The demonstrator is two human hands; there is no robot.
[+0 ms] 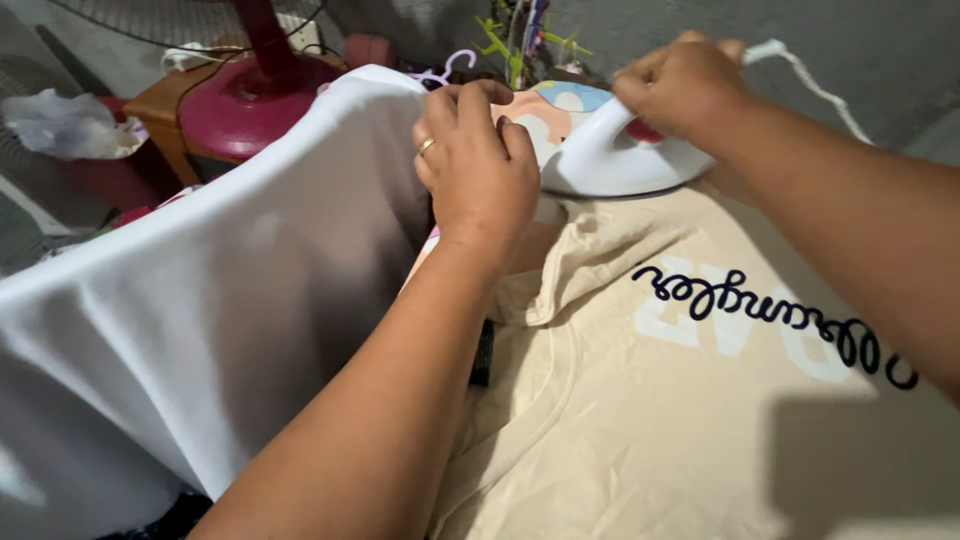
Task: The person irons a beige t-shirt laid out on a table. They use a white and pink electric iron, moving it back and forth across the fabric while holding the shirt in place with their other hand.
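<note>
Beige cotton covers most of the near surface: a soft T-shirt (640,420) lies spread flat below the camera, with dark looped stitching and pale block shapes across its chest and its collar and shoulder bunched into folds at the top. Next in size is a white cloth (190,320), draped in a long slope on the left side, its upper edge running up to the left hand. Both look light and limp, the kind of fabric that slides and wrinkles when pushed, so I judge it best pinned or tugged at a seam or edge rather than gripped mid-panel. Behind them stands a dark red fan base (255,105) on a wooden stool, with a crumpled pale bag further left and coloured hangers at the back. The white iron (610,155) sits on the shirt's bunched shoulder, nose pointing left; it looks hard, smooth and moderately heavy, probably hot underneath, so the handle on top is the only sensible place to hold it. A white cord (810,85) trails from its rear toward the right. The right hand (685,85) is wrapped tight around that handle, fingers curled over it. The left hand (478,165), wearing a ring, has its fingers bent and pressed together, pinching fabric just beside the iron's nose, though exactly which layer it holds is hidden beneath the knuckles.
</note>
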